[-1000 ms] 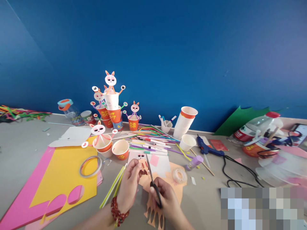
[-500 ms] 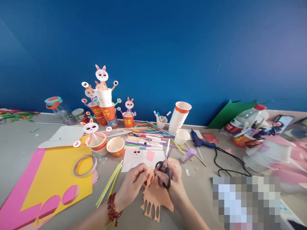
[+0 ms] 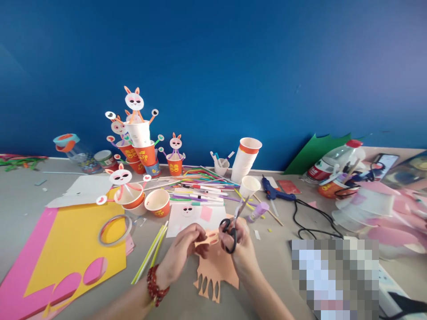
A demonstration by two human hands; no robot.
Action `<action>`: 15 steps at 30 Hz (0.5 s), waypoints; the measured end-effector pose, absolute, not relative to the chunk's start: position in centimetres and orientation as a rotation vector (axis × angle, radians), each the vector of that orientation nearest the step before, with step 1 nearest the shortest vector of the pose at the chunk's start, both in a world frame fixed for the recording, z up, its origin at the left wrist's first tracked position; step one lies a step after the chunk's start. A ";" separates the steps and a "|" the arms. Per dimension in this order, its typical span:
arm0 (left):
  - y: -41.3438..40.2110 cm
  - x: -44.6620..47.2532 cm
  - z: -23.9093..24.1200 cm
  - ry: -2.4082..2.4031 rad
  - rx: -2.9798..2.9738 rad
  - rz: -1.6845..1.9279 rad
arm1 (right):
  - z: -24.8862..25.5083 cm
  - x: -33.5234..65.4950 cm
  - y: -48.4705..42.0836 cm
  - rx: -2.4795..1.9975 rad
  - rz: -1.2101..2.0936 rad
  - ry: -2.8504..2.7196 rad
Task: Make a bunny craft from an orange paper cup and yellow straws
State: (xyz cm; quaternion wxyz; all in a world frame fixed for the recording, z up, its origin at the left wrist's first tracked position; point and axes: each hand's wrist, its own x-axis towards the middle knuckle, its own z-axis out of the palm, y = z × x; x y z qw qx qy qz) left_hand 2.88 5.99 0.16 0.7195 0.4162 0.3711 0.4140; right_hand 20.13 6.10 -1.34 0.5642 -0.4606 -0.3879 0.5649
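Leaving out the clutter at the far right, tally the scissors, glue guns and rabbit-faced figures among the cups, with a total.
Scissors: 1, in the right hand
Glue gun: 1
Rabbit-faced figures: 5, some partly hidden
Total: 7

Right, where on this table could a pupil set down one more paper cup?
Bare grey tabletop lies left of the bright pink paper sheet, and between the right hand, lilac glue stick and black cable, bar a few tiny scraps. It is crowded beyond the white paper sheet: thin coloured sticks and slim white markers overlap, with red paper cups alongside.
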 end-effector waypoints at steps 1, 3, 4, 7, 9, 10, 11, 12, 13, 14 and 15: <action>5.9 3.1 0.0 0.816 0.891 0.916 | -1.3 20.1 6.1 -1.106 1.271 -0.889; 5.7 3.4 -0.2 0.813 0.926 0.880 | -1.3 20.0 6.0 -1.132 1.195 -0.877; 5.6 3.6 -0.2 0.806 0.951 0.857 | -1.3 20.0 6.0 -1.139 1.172 -0.878; 5.5 3.9 -0.1 0.802 0.922 0.855 | -1.4 20.0 5.9 -1.132 1.133 -0.827; 5.5 4.1 -0.1 0.808 0.920 0.862 | -1.5 20.0 5.9 -1.110 1.116 -0.773; 5.5 4.2 -0.2 0.797 0.941 0.849 | -1.6 20.0 5.9 -1.102 1.110 -0.756; 5.4 4.3 -0.3 0.780 0.968 0.824 | -1.6 20.0 5.9 -1.100 1.103 -0.745; 5.3 4.4 -0.4 0.766 0.988 0.794 | -1.7 19.9 5.8 -1.104 1.095 -0.741; 5.3 4.4 -0.5 0.759 0.998 0.772 | -1.7 19.9 5.8 -1.110 1.093 -0.744; 5.2 4.5 -0.6 0.766 0.998 0.770 | -1.6 19.8 5.7 -1.119 1.092 -0.750; 5.1 4.5 -0.8 0.784 0.995 0.788 | -1.6 19.8 5.7 -1.127 1.091 -0.761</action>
